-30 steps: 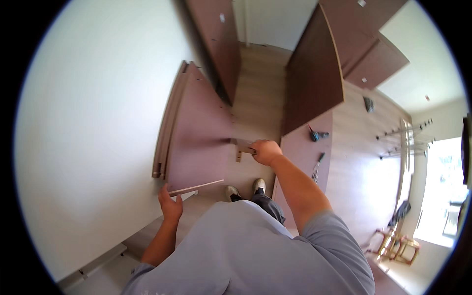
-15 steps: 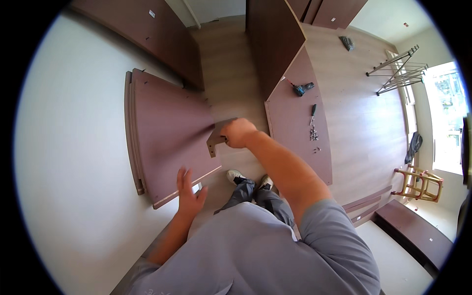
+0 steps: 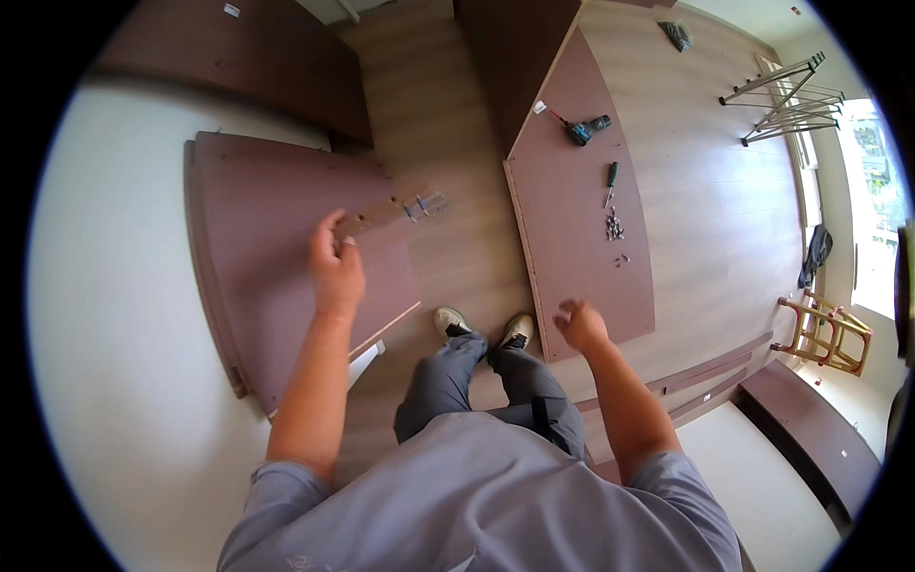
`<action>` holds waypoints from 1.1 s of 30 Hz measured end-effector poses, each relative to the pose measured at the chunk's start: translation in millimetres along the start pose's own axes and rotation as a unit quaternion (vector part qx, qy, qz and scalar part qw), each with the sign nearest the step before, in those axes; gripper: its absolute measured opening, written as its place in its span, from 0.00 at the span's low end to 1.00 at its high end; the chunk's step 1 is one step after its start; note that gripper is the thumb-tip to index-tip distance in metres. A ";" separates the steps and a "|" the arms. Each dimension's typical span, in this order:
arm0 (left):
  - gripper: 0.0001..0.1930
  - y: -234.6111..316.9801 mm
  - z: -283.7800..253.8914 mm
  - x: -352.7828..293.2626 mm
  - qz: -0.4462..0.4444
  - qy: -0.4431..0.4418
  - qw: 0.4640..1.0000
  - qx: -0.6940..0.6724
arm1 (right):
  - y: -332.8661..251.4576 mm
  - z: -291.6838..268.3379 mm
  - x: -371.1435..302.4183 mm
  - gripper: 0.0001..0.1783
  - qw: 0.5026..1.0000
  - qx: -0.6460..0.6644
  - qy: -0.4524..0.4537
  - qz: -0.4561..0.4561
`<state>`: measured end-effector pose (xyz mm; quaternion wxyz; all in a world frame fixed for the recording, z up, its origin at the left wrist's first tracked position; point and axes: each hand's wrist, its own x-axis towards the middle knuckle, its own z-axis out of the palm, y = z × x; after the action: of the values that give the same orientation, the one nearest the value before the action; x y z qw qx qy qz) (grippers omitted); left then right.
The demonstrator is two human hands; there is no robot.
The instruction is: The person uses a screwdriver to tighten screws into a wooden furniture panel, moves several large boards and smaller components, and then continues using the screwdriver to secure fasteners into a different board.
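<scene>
My left hand point(image 3: 338, 276) grips one end of a short brown board strip point(image 3: 376, 218) with dark holes along it. Shiny metal fittings point(image 3: 425, 205), smeared by motion, stick out at the strip's far end. Below the strip, a stack of reddish-brown panels point(image 3: 286, 219) leans or lies by the white wall on the left. My right hand point(image 3: 583, 326) hovers above the near end of a long brown panel point(image 3: 581, 267), its fingers loosely bent and slightly apart, with nothing visible in them. On that panel are a cordless drill point(image 3: 584, 130), a screwdriver point(image 3: 611, 184) and a pile of small metal fittings point(image 3: 614, 225).
A tall brown panel point(image 3: 524, 67) stands upright beyond the long one. Another large panel point(image 3: 257, 67) is at the far left. On the right are a folding metal rack point(image 3: 786, 100), a yellow step stool point(image 3: 824, 334) and several brown strips point(image 3: 710, 374). My shoes point(image 3: 516, 331) are between the panels.
The brown strip has passed from my right hand to my left. My right hand has drawn back to the right, over the long panel. The view has shifted a little.
</scene>
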<state>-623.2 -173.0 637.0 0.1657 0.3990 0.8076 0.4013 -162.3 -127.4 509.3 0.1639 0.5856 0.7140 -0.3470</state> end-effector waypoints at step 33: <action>0.20 -151.3 66.1 39.2 0.100 0.405 0.885 -0.208 | 315.8 111.4 476.8 0.23 0.938 0.201 0.246 0.137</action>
<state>-686.3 -162.8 479.8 -0.1377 0.2372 0.6583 0.7010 -5.6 163.6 29.4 -0.0921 0.7658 0.5597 -0.3029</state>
